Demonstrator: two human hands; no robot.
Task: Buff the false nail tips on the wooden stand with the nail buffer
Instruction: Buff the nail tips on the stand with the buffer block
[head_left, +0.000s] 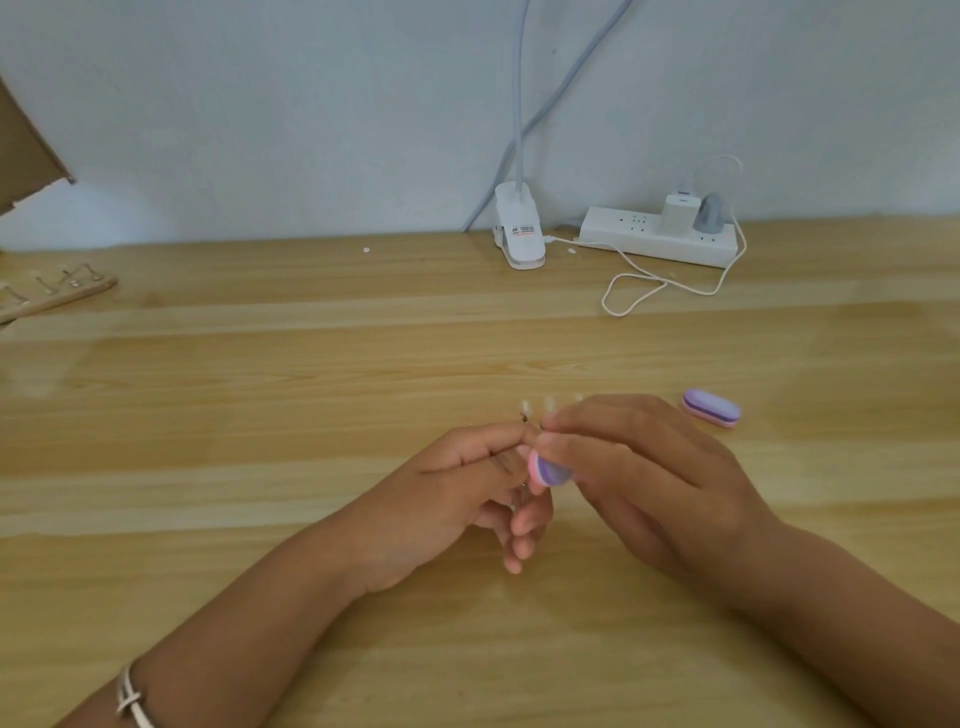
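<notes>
left hand (457, 483) pinches what looks like a clip (525, 419) under the blurred nail tips (548, 404) to steady them, mid-table, while right hand (639, 467) fingers curl round the buffer (546, 471) just below; contact unclear.

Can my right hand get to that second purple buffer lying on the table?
Probably yes: the second buffer lies on open table just beside the right hand, though its grip holds a nail buffer.
</notes>
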